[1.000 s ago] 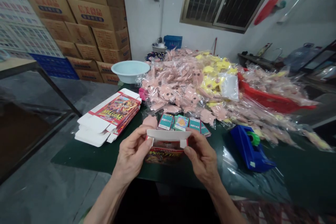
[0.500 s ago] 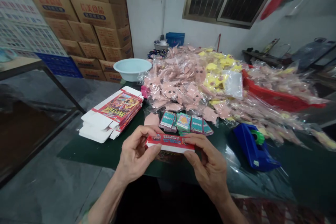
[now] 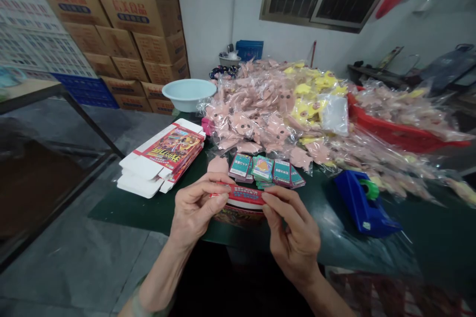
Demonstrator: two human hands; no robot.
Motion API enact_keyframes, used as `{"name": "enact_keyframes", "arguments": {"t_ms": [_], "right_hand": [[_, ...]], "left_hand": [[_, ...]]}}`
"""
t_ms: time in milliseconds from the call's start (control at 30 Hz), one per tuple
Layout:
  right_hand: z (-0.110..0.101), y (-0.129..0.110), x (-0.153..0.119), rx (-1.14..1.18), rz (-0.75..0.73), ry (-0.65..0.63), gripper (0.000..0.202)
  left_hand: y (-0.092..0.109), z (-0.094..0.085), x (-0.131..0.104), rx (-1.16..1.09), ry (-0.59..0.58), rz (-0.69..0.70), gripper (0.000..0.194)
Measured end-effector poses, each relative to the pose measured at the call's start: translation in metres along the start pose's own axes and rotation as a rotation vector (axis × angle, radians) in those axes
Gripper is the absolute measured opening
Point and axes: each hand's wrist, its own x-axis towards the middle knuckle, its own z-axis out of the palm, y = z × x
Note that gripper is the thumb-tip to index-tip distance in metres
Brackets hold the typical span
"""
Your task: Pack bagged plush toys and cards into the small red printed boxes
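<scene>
A small red printed cardboard box point(image 3: 241, 215) is held upright over the near edge of the table. My left hand point(image 3: 195, 210) pinches the left end of its red top flap between thumb and fingers. At the other end, my right hand point(image 3: 295, 230) grips the flap's right corner the same way. The flap bows slightly, and a white edge and dark gap show under it. Just beyond the box lie small piles of teal trading cards point(image 3: 262, 167). Left of them, a stack of flattened red-and-white boxes point(image 3: 163, 153) rests on the table.
Bagged pink and yellow pig-shaped pieces point(image 3: 256, 114) are heaped at the back. A blue tape dispenser point(image 3: 362, 205) stands at right, with a red basket point(image 3: 401, 126) of bagged pieces behind it. A pale blue basin point(image 3: 189, 96) sits at back left. Cartons point(image 3: 137, 12) are stacked by the wall.
The box's top flap has lifted and bent, uncovering a gap beneath its white edge. My right fingers have shifted onto the flap's corner. The whole view has shifted slightly.
</scene>
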Motion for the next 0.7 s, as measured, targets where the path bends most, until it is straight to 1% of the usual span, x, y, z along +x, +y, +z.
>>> {"name": "enact_keyframes", "arguments": {"t_ms": [67,167,267,333,400,467,533,567,600,633,700], "right_hand": [[0.001,0.004,-0.008,-0.035,-0.049,-0.008,0.038],[0.002,0.009,-0.019,-0.063,-0.092,-0.015,0.044],[0.007,0.013,-0.026,-0.073,-0.101,0.021,0.050],[0.012,0.015,-0.026,-0.072,-0.095,0.037,0.051],[0.013,0.016,-0.023,-0.056,-0.083,0.031,0.051],[0.008,0.018,-0.018,-0.052,-0.070,-0.009,0.050],[-0.008,0.023,-0.015,-0.079,-0.043,-0.033,0.051],[-0.020,0.026,-0.014,-0.116,-0.010,-0.008,0.049],[-0.036,0.032,-0.014,-0.176,0.041,0.047,0.044],[-0.055,0.038,-0.015,-0.255,0.112,0.130,0.035],[-0.099,0.055,-0.020,-0.434,0.327,0.318,0.013]], "left_hand": [[-0.001,-0.002,-0.001,0.005,-0.019,0.032,0.014],[-0.006,-0.004,0.000,0.039,-0.081,0.125,0.016],[-0.011,-0.006,0.003,0.172,-0.143,0.224,0.037],[-0.014,-0.007,0.005,0.291,-0.165,0.289,0.042],[-0.016,-0.004,0.004,0.383,-0.132,0.340,0.037],[-0.015,0.003,0.000,0.468,-0.047,0.359,0.032],[-0.012,0.013,-0.006,0.561,0.062,0.377,0.029],[-0.012,0.018,-0.010,0.603,0.118,0.384,0.028],[-0.011,0.022,-0.013,0.636,0.175,0.381,0.027],[-0.012,0.026,-0.015,0.664,0.213,0.371,0.025],[-0.017,0.030,-0.018,0.679,0.237,0.383,0.022]]}}
